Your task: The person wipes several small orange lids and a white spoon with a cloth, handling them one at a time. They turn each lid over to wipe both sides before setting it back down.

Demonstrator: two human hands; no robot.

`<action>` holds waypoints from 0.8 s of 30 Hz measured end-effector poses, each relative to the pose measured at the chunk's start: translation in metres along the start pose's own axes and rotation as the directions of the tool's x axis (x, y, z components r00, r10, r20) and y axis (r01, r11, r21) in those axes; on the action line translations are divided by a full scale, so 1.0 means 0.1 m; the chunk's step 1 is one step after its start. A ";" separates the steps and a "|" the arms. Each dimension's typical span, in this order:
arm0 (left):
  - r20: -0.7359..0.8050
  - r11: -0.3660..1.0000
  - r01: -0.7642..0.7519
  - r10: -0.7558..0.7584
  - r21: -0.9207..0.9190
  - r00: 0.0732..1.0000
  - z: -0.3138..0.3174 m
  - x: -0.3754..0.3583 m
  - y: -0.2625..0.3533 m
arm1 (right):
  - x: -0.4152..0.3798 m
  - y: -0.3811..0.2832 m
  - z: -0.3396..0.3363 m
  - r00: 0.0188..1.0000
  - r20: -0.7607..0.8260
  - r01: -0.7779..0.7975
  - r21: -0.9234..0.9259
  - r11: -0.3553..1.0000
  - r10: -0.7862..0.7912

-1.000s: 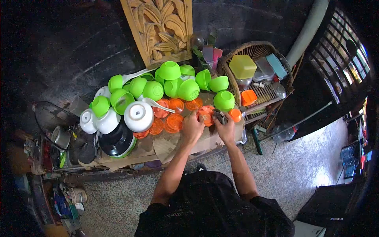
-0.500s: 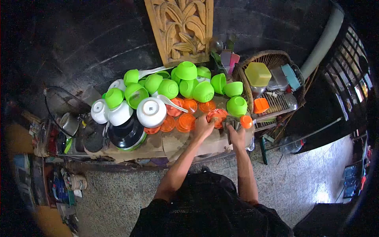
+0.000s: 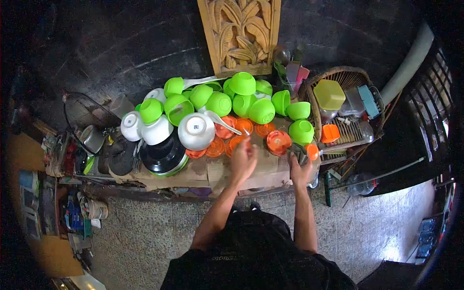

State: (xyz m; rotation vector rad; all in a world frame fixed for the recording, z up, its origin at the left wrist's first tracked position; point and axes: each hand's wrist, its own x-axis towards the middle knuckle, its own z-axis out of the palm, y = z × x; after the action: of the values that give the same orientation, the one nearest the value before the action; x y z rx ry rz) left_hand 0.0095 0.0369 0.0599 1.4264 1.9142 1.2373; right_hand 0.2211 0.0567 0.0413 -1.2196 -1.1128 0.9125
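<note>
My left hand (image 3: 244, 161) is over the front of the cardboard-covered table (image 3: 193, 178), near several orange lids (image 3: 234, 145). Its fingers are blurred and partly bent, so what lies between them does not show clearly. Right of it, a red-orange stack of dishes or lids (image 3: 279, 142) rests on the table. My right hand (image 3: 300, 171) grips a dark grey cloth (image 3: 297, 153) beside that stack, close to a small orange cup (image 3: 312, 152). A green bowl (image 3: 301, 131) sits just behind the cloth.
Green bowls (image 3: 218, 104) and white bowls (image 3: 196, 131) are heaped behind the lids. A black bowl (image 3: 164, 152) stands at left. The wicker basket (image 3: 313, 108) at right holds a yellow container (image 3: 329, 94). A carved wooden panel (image 3: 240, 36) leans at the back.
My left hand has let go of the red-orange stack and moved left, away from it. The cloth remains in my right hand. The camera view has shifted, moving the scene rightward.
</note>
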 end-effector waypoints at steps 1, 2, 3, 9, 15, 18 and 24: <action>-0.104 0.999 -0.049 0.046 -0.022 0.993 -0.16 -0.06 -0.09 | -0.05 -0.02 0.00 0.999 -0.036 0.009 -0.003 1.000 -0.010; -0.163 0.996 0.029 -0.043 -0.090 0.986 -0.32 -0.12 -0.19 | -0.08 0.01 -0.01 0.999 -0.035 0.003 -0.003 1.000 -0.003; -0.215 0.982 0.101 -0.135 -0.162 0.967 -0.48 -0.17 -0.31 | -0.11 0.05 -0.02 0.998 -0.053 -0.034 0.003 0.999 0.034; -0.360 0.877 0.144 0.034 0.458 0.932 -1.08 -0.38 -0.64 | -0.24 -0.13 0.15 0.987 0.004 -0.157 0.075 0.985 0.158; -0.290 0.782 0.127 0.072 0.610 0.954 -1.23 -0.23 -0.77 | -0.33 -0.39 0.36 0.977 0.109 -0.190 0.076 0.979 0.181; -0.256 0.783 0.052 0.139 0.619 0.957 -1.29 -0.20 -0.77 | -0.32 -0.34 0.38 0.982 0.101 -0.167 0.052 0.985 0.161; -0.224 0.768 -0.106 0.312 0.631 0.923 -1.36 -0.32 -0.83 | -0.36 -0.29 0.36 0.982 0.116 -0.160 0.100 0.982 0.148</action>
State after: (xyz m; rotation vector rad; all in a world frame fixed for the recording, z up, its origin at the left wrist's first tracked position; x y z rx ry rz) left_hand -0.1267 -0.0506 0.0519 1.8990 2.6037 1.0238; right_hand 0.1762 0.0272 0.0642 -1.1898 -1.0495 1.1552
